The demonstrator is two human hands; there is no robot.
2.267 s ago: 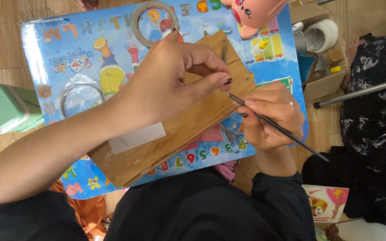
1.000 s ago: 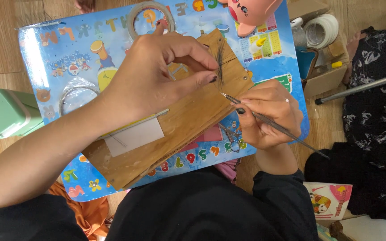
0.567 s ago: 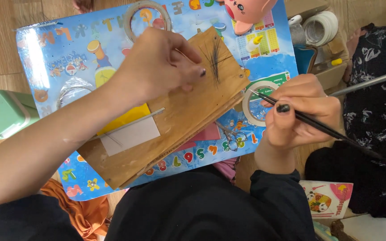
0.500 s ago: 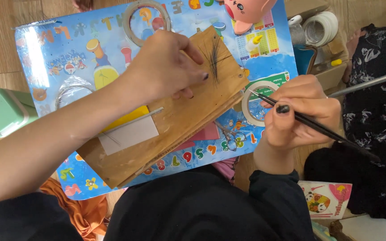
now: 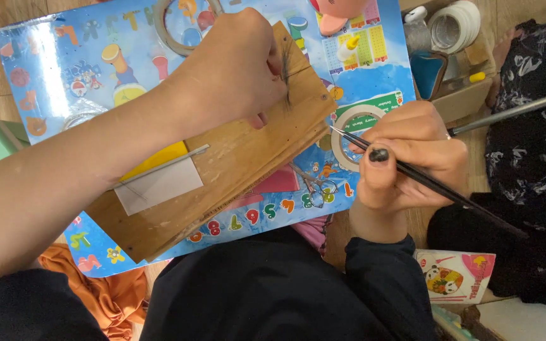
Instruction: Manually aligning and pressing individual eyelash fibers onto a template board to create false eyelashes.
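Board (image 5: pixel 235 164) on colourful mat (image 5: pixel 64 69), wood floor; left hand (image 5: pixel 235 69) fingers pinching bristles (image 5: pixel 285 66); right hand (image 5: pixel 412 158) fingers gripping brush (image 5: pixel 469 203).

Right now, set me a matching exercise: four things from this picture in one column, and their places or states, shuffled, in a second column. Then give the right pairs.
Things:
1. left hand
2. right hand
3. wooden board
4. tape roll

Places or states:
A. lies flat on the picture mat, just past the tool's tip
B. presses down on the upper end of the board
C. grips a thin dark pointed tool
D. lies slantwise on the mat, with a white card on it

Pairs: 1-B, 2-C, 3-D, 4-A
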